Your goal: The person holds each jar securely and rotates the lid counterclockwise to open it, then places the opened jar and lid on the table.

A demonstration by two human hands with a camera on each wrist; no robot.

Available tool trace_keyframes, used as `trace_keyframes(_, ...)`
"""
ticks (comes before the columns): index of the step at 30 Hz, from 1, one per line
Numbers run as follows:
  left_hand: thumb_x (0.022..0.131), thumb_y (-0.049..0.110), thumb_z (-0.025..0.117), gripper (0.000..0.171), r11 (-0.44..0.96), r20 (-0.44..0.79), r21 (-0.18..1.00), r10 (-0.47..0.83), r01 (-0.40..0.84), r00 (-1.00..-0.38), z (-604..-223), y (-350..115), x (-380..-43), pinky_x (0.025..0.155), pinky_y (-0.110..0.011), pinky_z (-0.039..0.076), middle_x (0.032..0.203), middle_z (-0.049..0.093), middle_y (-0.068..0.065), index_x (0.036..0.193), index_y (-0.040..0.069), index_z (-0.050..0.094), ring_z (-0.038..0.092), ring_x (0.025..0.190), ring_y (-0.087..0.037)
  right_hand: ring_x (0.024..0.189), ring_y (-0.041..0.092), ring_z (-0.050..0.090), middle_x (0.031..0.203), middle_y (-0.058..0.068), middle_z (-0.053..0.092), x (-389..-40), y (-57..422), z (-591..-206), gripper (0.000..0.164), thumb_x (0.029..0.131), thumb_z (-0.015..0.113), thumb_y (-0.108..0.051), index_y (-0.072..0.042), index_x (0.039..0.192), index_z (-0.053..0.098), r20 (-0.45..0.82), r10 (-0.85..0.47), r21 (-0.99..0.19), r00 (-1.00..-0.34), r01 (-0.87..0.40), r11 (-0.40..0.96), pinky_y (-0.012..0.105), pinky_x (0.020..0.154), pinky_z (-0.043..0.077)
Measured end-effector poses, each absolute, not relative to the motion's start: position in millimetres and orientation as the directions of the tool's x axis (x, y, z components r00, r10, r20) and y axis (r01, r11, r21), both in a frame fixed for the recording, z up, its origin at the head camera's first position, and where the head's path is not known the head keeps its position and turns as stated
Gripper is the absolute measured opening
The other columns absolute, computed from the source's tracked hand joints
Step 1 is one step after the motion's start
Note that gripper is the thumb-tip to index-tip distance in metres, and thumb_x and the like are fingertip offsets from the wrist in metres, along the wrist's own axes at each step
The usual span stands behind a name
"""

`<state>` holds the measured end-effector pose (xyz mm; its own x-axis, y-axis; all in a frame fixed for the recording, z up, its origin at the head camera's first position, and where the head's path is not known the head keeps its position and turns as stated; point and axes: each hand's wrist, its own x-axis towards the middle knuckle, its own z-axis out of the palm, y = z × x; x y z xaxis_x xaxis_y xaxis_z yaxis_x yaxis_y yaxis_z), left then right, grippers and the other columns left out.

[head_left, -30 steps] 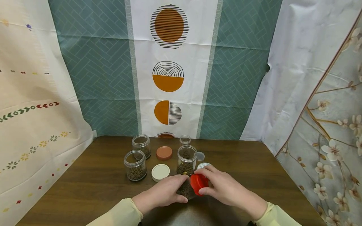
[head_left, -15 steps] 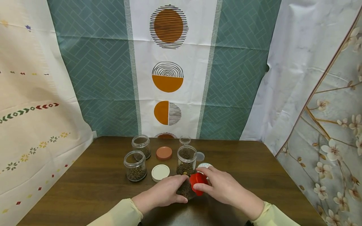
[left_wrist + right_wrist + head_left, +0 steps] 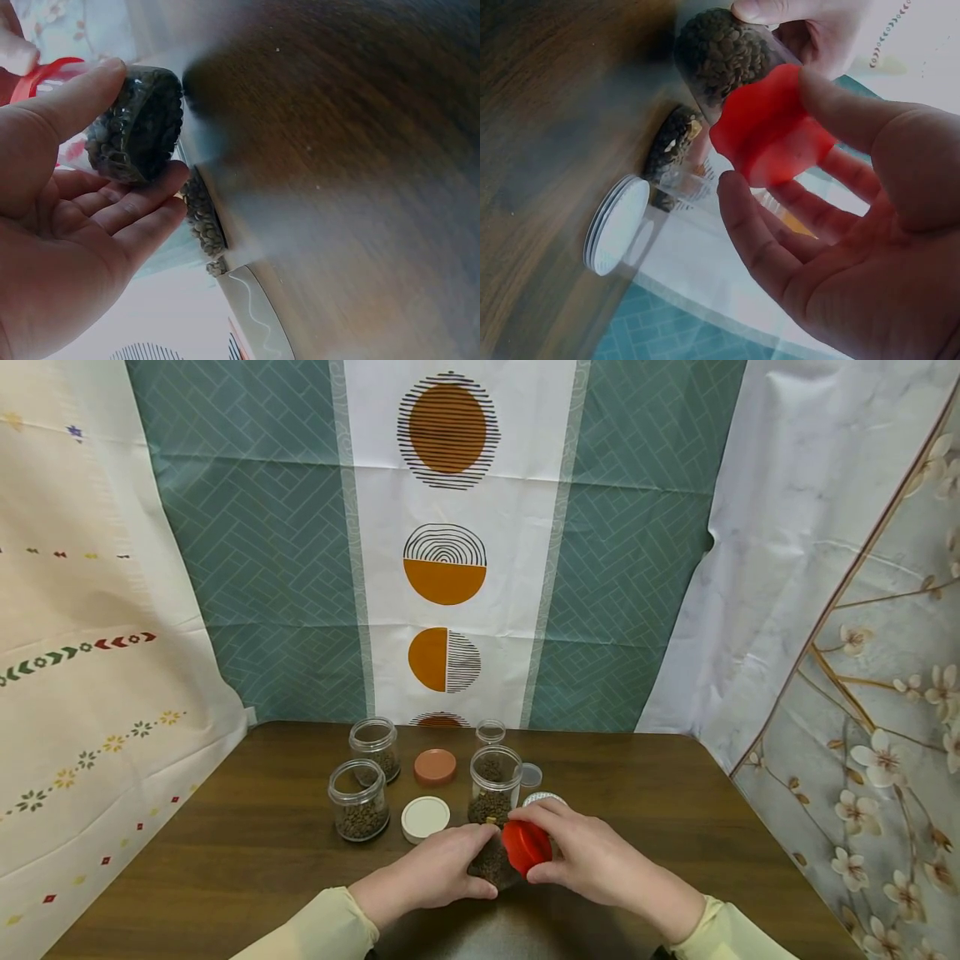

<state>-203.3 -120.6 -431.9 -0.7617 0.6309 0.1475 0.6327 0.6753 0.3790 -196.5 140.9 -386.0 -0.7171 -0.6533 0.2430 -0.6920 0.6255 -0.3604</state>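
My left hand (image 3: 446, 870) grips a clear jar (image 3: 491, 866) partly filled with dark brown pellets. In the left wrist view the thumb lies along one side of the jar (image 3: 135, 124) and the fingers reach around the other. The jar leans with its mouth towards my right hand (image 3: 585, 852). There a red, wavy-edged lid (image 3: 525, 846) is on the mouth, held between the right thumb and fingers. The right wrist view shows this lid (image 3: 769, 127) against the jar's end; how firmly it sits, I cannot tell.
Open jars of pellets stand at the left (image 3: 360, 802), back left (image 3: 375, 749) and middle (image 3: 495, 785), with a smaller jar (image 3: 491, 732) behind. Loose lids lie among them: cream (image 3: 425, 817), terracotta (image 3: 435, 767), translucent (image 3: 530, 774) and a white-topped one (image 3: 619, 225).
My right thumb and fingers have shifted back and forth around the red lid, and the lid's angle has changed slightly. The left hand and its jar have stayed in place.
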Motion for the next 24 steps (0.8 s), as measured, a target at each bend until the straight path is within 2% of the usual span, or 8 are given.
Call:
trace_keyframes(5, 0.089, 0.031, 0.096, 0.060, 0.677, 0.141, 0.386, 0.628, 0.627, -0.765, -431.8, -120.4, -204.1, 0.095, -0.037, 0.057, 0.122, 0.073, 0.002, 0.136, 0.011, 0.065, 0.068, 0.110, -0.011, 0.098, 0.021, 0.073, 0.139, 0.003, 0.066, -196.0, 137.4, -386.1, 0.070, 0.095, 0.085, -0.055, -0.019, 0.152, 0.064, 0.209, -0.568, -0.372, -0.796, -0.602, 0.706, 0.046, 0.084, 0.061)
trace_keyframes(8, 0.089, 0.032, 0.096, 0.060, 0.681, 0.133, 0.391, 0.624, 0.620, -0.770, -432.0, -120.2, -204.2, 0.097, -0.037, 0.057, 0.123, 0.073, 0.002, 0.136, 0.011, 0.065, 0.068, 0.112, -0.012, 0.098, 0.025, 0.074, 0.133, 0.006, 0.069, -196.6, 134.5, -385.5, 0.070, 0.097, 0.079, -0.060, -0.015, 0.149, 0.067, 0.183, -0.530, -0.381, -0.828, -0.556, 0.739, 0.051, 0.086, 0.061)
trace_keyframes(14, 0.090, 0.033, 0.096, 0.061, 0.684, 0.117, 0.400, 0.622, 0.610, -0.775, -432.1, -120.1, -205.4, 0.097, -0.038, 0.057, 0.124, 0.072, 0.001, 0.138, 0.011, 0.065, 0.067, 0.112, -0.011, 0.099, 0.023, 0.072, 0.125, 0.005, 0.072, -197.5, 132.2, -385.7, 0.066, 0.097, 0.082, -0.055, -0.011, 0.144, 0.070, 0.172, -0.533, -0.376, -0.829, -0.555, 0.742, 0.050, 0.088, 0.061)
trace_keyframes(21, 0.089, 0.033, 0.096, 0.060, 0.682, 0.124, 0.398, 0.623, 0.614, -0.773, -432.2, -120.7, -205.4, 0.094, -0.037, 0.057, 0.121, 0.072, 0.003, 0.136, 0.013, 0.065, 0.067, 0.108, -0.010, 0.091, 0.013, 0.068, 0.125, -0.002, 0.069, -196.8, 136.5, -386.5, 0.055, 0.098, 0.085, -0.044, -0.017, 0.143, 0.069, 0.235, -0.598, -0.330, -0.766, -0.641, 0.693, 0.040, 0.080, 0.060)
trace_keyframes(24, 0.090, 0.032, 0.096, 0.060, 0.682, 0.123, 0.399, 0.623, 0.614, -0.772, -432.0, -120.7, -205.0, 0.094, -0.037, 0.057, 0.121, 0.072, 0.003, 0.137, 0.012, 0.064, 0.067, 0.108, -0.010, 0.093, 0.011, 0.066, 0.129, -0.004, 0.067, -197.8, 138.1, -385.4, 0.054, 0.096, 0.089, -0.036, -0.020, 0.144, 0.068, 0.237, -0.626, -0.339, -0.743, -0.667, 0.664, 0.037, 0.080, 0.059)
